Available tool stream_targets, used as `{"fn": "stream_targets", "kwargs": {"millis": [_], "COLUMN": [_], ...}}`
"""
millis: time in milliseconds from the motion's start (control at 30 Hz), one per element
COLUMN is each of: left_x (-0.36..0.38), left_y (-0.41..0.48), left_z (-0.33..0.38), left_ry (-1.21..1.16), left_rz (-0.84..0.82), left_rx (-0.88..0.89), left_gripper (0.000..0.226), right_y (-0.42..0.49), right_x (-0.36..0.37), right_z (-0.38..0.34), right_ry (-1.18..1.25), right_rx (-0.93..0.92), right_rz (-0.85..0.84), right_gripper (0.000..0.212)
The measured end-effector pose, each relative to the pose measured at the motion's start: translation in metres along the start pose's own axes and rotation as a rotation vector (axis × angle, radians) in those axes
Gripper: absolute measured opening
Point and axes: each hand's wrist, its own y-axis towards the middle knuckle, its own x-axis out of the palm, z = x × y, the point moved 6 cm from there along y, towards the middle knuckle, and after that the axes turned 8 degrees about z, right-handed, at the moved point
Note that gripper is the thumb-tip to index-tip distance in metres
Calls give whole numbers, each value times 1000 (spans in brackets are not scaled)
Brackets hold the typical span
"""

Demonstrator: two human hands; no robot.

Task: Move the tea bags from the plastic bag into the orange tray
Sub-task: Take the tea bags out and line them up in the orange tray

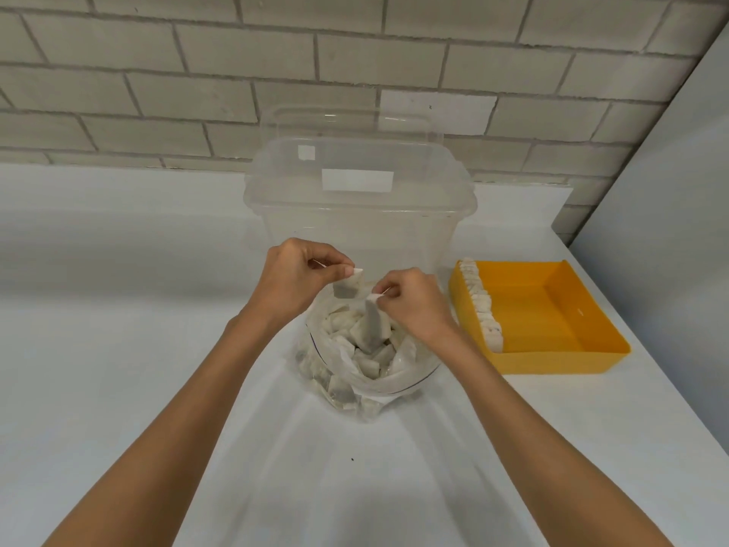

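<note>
Glossy orange plastic tray point(552, 309); clear crinkled plastic bag point(394, 373).

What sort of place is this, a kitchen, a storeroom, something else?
Probably a plain storeroom or prep area, though I can't be sure. A white counter runs along a painted block wall. On it stand a big clear storage bin and an orange tray holding a row of tea bags.

The white table point(118, 309) carries three items: a clear plastic bin point(355, 215) at rear centre, an open plastic bag point(398, 382) filled with tea bags point(371, 365) just in front of it, and an orange tray point(552, 363) to the right, more tea bags lined along its left wall.
</note>
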Motion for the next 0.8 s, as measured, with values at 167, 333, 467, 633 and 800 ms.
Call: {"fn": "stream_targets", "kwargs": {"millis": [167,333,467,633,800], "left_x": [10,33,59,90,107], "left_y": [4,6,4,1,-3], "left_z": [22,47,67,85,92], "left_ry": [-6,-16,-26,13,33], "left_rz": [-18,-45,-69,-98,-115], "left_rx": [34,66,74,96,103], "left_gripper": [6,5,5,4,3], "right_y": [-4,-3,-1,0,-7], "right_x": [-50,-99,-144,-166,-140], "right_z": [5,25,53,100,131], "right_ry": [388,417,444,350,260], "right_rx": [76,25,-11,39,123], "right_rz": [-27,8,68,14,-203], "right_gripper": [7,8,10,11,15]}}
